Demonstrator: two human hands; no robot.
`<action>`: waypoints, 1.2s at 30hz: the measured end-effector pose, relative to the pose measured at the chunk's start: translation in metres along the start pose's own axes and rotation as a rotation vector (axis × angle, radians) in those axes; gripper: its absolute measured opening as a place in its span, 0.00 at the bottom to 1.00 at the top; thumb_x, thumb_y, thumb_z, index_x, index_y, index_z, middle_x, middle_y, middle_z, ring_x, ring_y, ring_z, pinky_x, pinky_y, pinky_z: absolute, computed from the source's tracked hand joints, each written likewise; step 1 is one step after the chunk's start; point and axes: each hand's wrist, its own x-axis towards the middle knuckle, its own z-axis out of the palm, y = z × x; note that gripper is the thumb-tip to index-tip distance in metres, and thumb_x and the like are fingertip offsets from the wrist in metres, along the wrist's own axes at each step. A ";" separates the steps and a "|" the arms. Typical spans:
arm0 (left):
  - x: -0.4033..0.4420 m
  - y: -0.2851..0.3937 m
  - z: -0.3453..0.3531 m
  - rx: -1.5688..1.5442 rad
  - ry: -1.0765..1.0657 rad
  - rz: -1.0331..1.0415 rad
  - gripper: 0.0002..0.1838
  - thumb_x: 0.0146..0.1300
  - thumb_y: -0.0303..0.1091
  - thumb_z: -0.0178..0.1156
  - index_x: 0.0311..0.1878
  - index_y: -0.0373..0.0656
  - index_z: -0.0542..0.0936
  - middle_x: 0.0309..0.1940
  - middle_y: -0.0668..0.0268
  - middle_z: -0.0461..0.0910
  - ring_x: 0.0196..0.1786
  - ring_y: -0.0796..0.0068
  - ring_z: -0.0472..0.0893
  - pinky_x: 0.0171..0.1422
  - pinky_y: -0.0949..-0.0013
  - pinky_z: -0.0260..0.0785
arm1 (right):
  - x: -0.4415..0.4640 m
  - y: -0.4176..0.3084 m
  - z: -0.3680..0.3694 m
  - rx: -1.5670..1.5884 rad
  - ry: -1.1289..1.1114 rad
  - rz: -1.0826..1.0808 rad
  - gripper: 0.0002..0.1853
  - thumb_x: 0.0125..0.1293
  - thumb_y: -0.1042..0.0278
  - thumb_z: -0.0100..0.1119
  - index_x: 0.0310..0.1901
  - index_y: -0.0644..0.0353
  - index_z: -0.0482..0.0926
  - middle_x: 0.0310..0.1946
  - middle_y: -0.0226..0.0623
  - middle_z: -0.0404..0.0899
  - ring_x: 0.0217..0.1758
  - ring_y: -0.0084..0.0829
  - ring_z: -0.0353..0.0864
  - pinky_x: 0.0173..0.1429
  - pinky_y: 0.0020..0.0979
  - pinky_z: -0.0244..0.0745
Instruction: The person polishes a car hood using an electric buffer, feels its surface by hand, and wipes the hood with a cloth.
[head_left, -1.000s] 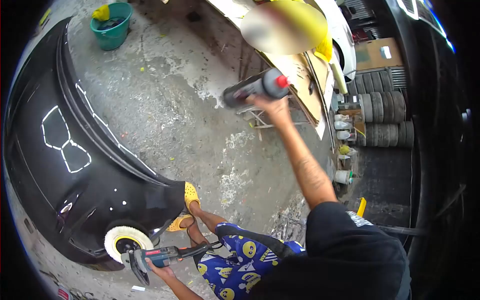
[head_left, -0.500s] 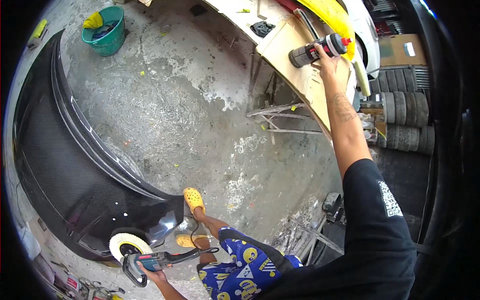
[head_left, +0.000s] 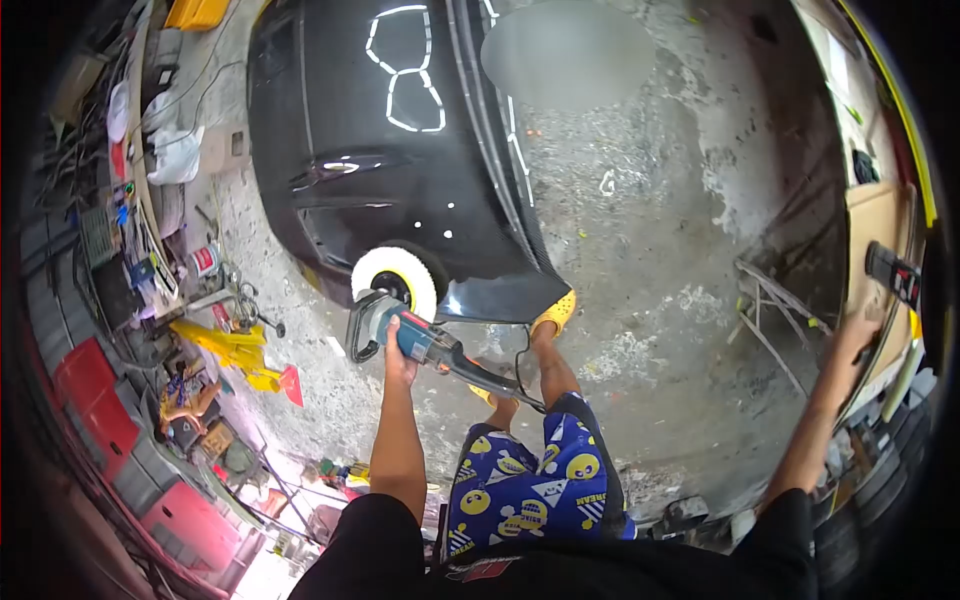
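Observation:
My left hand [head_left: 401,352] is closed around the body of a blue-green rotary polisher [head_left: 432,345]. Its white round pad [head_left: 368,272] lies against the near end of a black carbon-fibre-weave car hood [head_left: 370,225]. At the far right, my right hand [head_left: 864,330] is beside a dark plastic bottle [head_left: 893,275] on the cardboard-topped table. Blur and the lens edge obscure its fingers, so whether they touch the bottle is unclear. The polisher's cord [head_left: 522,355] hangs by my legs.
A cardboard sheet [head_left: 868,228] covers part of the table, which has metal trestle legs [head_left: 770,300]. My yellow clogs [head_left: 556,312] are close to the hood's corner. Yellow cloth [head_left: 230,350], red panels [head_left: 95,395] and a white bag [head_left: 175,155] are at left.
My view has swung left toward the hood. My right hand was wrapped around the bottle; now it appears lower, beside it. The polisher remains in my left hand at the hood's near end.

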 end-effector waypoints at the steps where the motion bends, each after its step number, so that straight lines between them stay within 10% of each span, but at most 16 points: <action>1: 0.002 0.000 -0.002 0.000 0.013 0.000 0.35 0.63 0.58 0.68 0.64 0.41 0.76 0.55 0.61 0.81 0.57 0.64 0.81 0.65 0.59 0.73 | -0.054 0.003 0.029 -0.082 -0.069 0.006 0.27 0.69 0.65 0.65 0.67 0.60 0.72 0.45 0.38 0.80 0.48 0.34 0.79 0.54 0.34 0.74; 5: 0.002 0.013 -0.016 0.248 0.078 0.053 0.35 0.59 0.53 0.73 0.60 0.34 0.78 0.52 0.56 0.83 0.51 0.63 0.84 0.58 0.60 0.78 | -0.357 -0.088 0.178 -0.043 -0.831 0.177 0.33 0.68 0.68 0.68 0.71 0.63 0.64 0.68 0.43 0.70 0.71 0.38 0.70 0.75 0.39 0.65; 7: -0.003 0.022 -0.023 0.439 0.124 0.071 0.34 0.56 0.52 0.75 0.56 0.31 0.81 0.47 0.55 0.85 0.46 0.63 0.86 0.54 0.60 0.80 | -0.475 -0.122 0.232 0.139 -1.235 -0.142 0.41 0.59 0.66 0.76 0.72 0.61 0.66 0.69 0.46 0.70 0.73 0.42 0.68 0.77 0.42 0.62; 16: 0.020 0.023 -0.063 0.809 -0.067 0.366 0.41 0.42 0.50 0.81 0.49 0.23 0.77 0.42 0.46 0.86 0.43 0.61 0.87 0.48 0.62 0.80 | -0.681 -0.255 0.391 -0.132 -1.698 -0.976 0.31 0.54 0.57 0.75 0.57 0.64 0.77 0.54 0.52 0.81 0.65 0.50 0.76 0.68 0.44 0.71; 20: -0.008 0.043 -0.061 0.937 -0.092 0.366 0.47 0.41 0.58 0.81 0.48 0.21 0.75 0.44 0.40 0.85 0.48 0.50 0.87 0.51 0.58 0.79 | -0.699 -0.261 0.395 -0.147 -1.661 -0.864 0.22 0.55 0.50 0.70 0.41 0.61 0.84 0.31 0.52 0.85 0.40 0.53 0.86 0.49 0.47 0.80; 25: -0.027 0.075 -0.031 1.002 -0.117 0.475 0.51 0.44 0.63 0.78 0.54 0.21 0.75 0.47 0.37 0.83 0.52 0.46 0.85 0.57 0.55 0.76 | -0.677 -0.286 0.390 -0.280 -1.318 -0.880 0.21 0.48 0.46 0.72 0.34 0.55 0.86 0.23 0.49 0.83 0.33 0.50 0.86 0.41 0.46 0.81; 29: -0.002 0.094 -0.001 1.067 -0.257 0.388 0.47 0.45 0.63 0.78 0.49 0.22 0.77 0.44 0.38 0.84 0.49 0.45 0.85 0.54 0.55 0.76 | -0.651 -0.272 0.418 -0.307 -1.328 -0.569 0.19 0.48 0.48 0.70 0.33 0.57 0.88 0.24 0.49 0.82 0.32 0.51 0.85 0.41 0.45 0.80; 36: 0.019 0.098 -0.072 0.783 -0.142 0.558 0.37 0.44 0.55 0.81 0.43 0.30 0.81 0.38 0.49 0.87 0.41 0.52 0.87 0.50 0.59 0.78 | -0.720 -0.284 0.434 -0.254 -1.317 -0.676 0.22 0.48 0.49 0.70 0.38 0.59 0.88 0.28 0.52 0.84 0.33 0.49 0.86 0.42 0.43 0.79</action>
